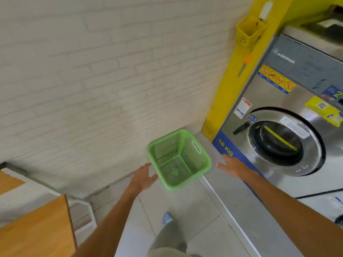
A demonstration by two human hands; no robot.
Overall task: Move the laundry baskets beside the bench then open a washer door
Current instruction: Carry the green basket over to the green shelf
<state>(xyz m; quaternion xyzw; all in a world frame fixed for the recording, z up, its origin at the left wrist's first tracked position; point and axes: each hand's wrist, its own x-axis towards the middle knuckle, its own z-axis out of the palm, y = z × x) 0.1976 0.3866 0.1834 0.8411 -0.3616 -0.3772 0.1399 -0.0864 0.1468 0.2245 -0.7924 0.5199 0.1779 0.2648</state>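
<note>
An empty green mesh laundry basket stands on the floor in the corner between the brick wall and a steel washer. My left hand is open just left of the basket's rim, fingers spread, a small gap away. My right hand is open to the right of the basket, in front of the washer's blue base strip. The washer's round glass door is closed, with a black handle at its left. A wooden bench with a white frame sits at the lower left.
A raised grey step runs along the washer's front. A small yellow basket hangs on the yellow pillar above. White brick wall fills the left. My foot stands on the tiled floor below the basket.
</note>
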